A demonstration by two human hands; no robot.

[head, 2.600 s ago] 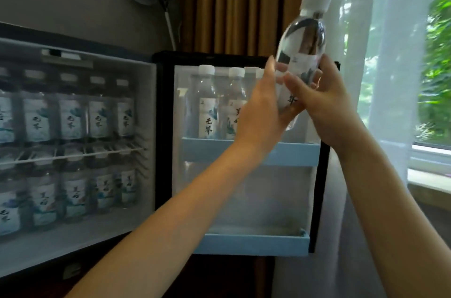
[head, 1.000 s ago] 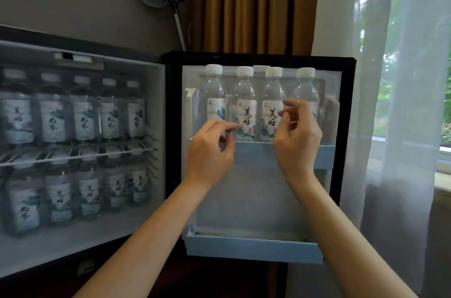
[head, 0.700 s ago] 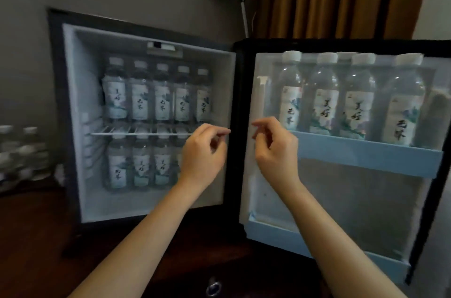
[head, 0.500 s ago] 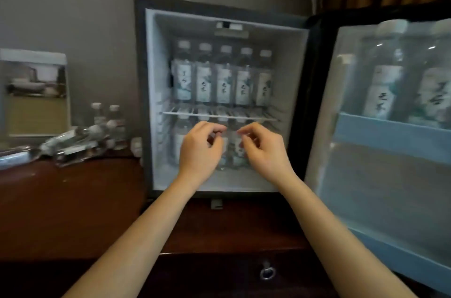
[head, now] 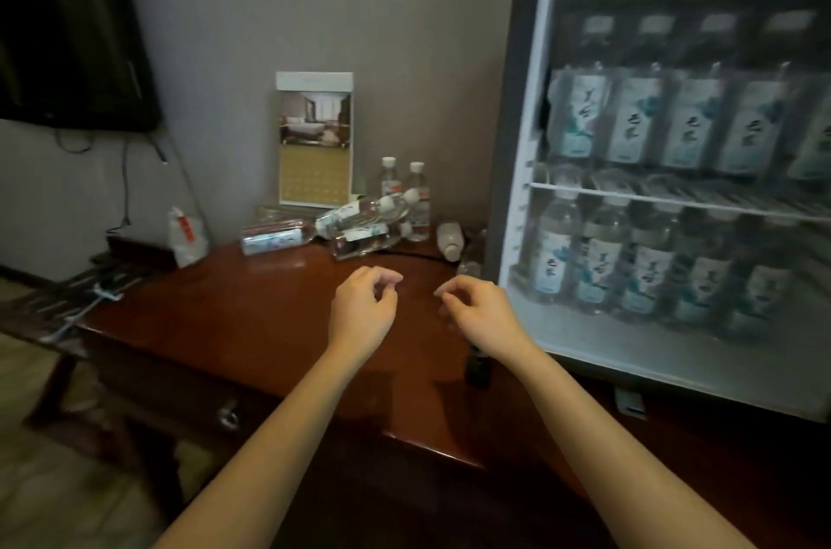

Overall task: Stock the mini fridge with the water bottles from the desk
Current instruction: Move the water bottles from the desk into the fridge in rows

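Observation:
Several clear water bottles [head: 359, 220] lie in a heap on the brown desk [head: 252, 314] near the wall, and two more stand upright behind them [head: 416, 193]. One bottle [head: 449, 240] lies beside the mini fridge [head: 530, 144], which stands open on the right with rows of bottles on both shelves. My left hand [head: 362, 308] and my right hand [head: 483, 312] hover over the desk in front of the heap, fingers loosely curled, holding nothing.
A framed card with a room picture [head: 314, 139] leans on the wall behind the bottles. A white bag [head: 186, 238] sits at the desk's back left. A dark screen [head: 67, 22] hangs on the wall at upper left. A luggage rack [head: 58, 305] stands left of the desk.
A bottle held at the fridge door went into the door shelf. Both hands came away with nothing in them, and my view swung left from the door, past the fridge interior, to the desk's bottles.

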